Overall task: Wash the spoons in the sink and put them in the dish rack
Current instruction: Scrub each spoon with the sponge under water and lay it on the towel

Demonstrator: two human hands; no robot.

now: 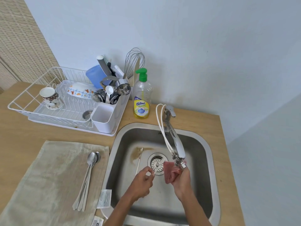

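Over the steel sink (202, 144), my left hand (143, 181) pinches a small white spoon (158, 167) by its handle, its bowl above the drain. My right hand (182, 181) grips a pink mesh scrubber (169, 172) just right of the spoon, under the faucet head. Another spoon (139, 160) lies on the sink floor, left of the drain. Several metal spoons (88, 175) rest together on a beige towel (48, 185) left of the sink. The white wire dish rack (32, 97) stands at the back left, its white cutlery holder (104, 118) holding several utensils.
A chrome faucet (172, 136) with a white hose reaches over the sink. A dish soap bottle (142, 98) stands behind the sink. The rack holds a mug (49, 97), a patterned bowl (81, 92) and a blue container (95, 75). A whisk (134, 62) leans at the wall.
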